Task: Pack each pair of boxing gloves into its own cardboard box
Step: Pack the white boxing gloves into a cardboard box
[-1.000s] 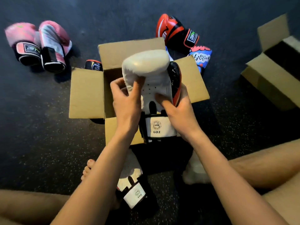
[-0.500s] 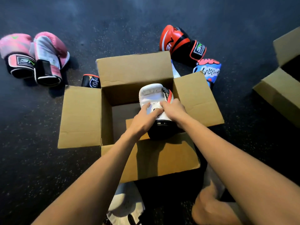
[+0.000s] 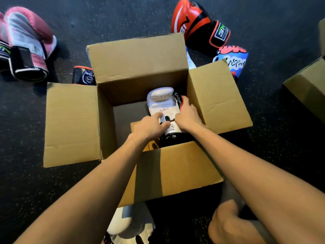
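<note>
white glove (image 3: pixel 162 104) sits low inside the open cardboard box (image 3: pixel 72 124), on the right side, close to the right wall. both hands hold it: the left hand (image 3: pixel 149 127) curls its fingers (image 3: pixel 158 118) on the cuff end, and the right hand (image 3: pixel 188 115) wraps around the glove's right edge. it looks puffy and light, soft at the fat end (the stiffer cuff seems best to grab). its long way runs near to far, cuff toward the person, fat end toward the far wall. the other white glove (image 3: pixel 130 224) lies outside on the floor (image 3: pixel 123 18), not yet packed.
</note>
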